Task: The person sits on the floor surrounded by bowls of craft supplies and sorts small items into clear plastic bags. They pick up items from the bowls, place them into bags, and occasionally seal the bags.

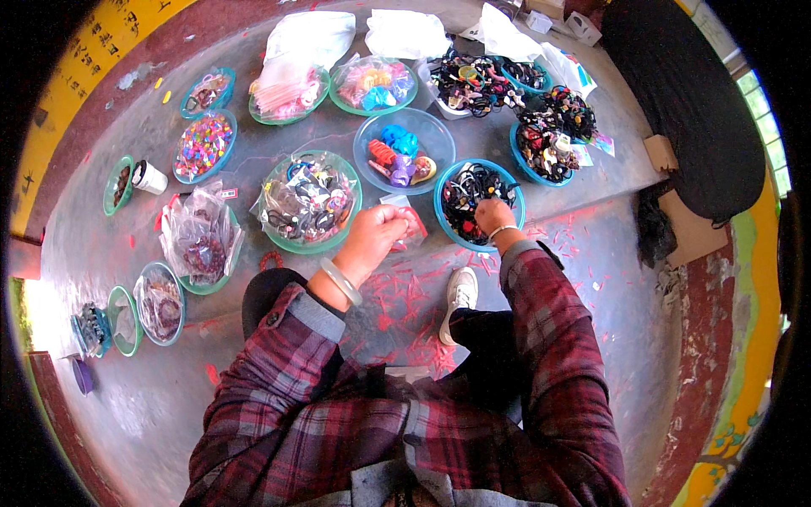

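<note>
My left hand, a pale bangle on its wrist, is closed on a small clear plastic bag with a red edge. My right hand is over the near side of a blue basin full of dark hair ties. Its fingers are bent together, and what they hold, if anything, is hidden. Left of my left hand stands a green basin heaped with bagged hair accessories. Behind the hands a wide clear basin holds blue, red and purple bundles.
More basins stand to the left, one with colourful beads. Dark hair ties fill containers at back right, including a blue basin. White bags lie at the far side. Red scraps litter the floor by my white shoe.
</note>
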The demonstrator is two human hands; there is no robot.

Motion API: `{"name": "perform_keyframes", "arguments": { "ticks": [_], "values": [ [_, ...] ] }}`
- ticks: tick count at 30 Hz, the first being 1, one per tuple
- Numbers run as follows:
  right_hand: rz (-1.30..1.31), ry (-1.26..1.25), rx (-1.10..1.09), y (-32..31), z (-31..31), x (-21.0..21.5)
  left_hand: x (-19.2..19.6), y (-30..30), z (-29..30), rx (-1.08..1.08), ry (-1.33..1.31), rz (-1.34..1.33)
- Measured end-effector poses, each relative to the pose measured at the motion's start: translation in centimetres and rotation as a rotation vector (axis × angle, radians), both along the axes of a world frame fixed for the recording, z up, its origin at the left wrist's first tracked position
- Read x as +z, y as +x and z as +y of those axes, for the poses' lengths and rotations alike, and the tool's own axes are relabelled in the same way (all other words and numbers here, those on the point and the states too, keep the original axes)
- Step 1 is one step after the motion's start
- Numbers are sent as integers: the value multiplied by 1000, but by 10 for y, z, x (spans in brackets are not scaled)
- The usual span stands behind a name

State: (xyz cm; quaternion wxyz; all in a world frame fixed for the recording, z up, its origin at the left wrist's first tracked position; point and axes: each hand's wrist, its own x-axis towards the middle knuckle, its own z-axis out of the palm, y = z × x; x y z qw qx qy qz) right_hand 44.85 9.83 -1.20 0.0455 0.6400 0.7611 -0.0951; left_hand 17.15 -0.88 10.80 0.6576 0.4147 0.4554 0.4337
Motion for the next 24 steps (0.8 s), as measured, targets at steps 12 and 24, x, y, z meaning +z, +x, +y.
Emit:
{"name": "perform_keyframes", "arguments": {
  "ticks": [12,24],
  "values": [
    [821,-99,-344,35,9,10,-1,-3,-1,-6,0,-23],
    [2091,-564,-348,-44,-32,143,5,-10,-5,-13,5,12]
  ]
}}
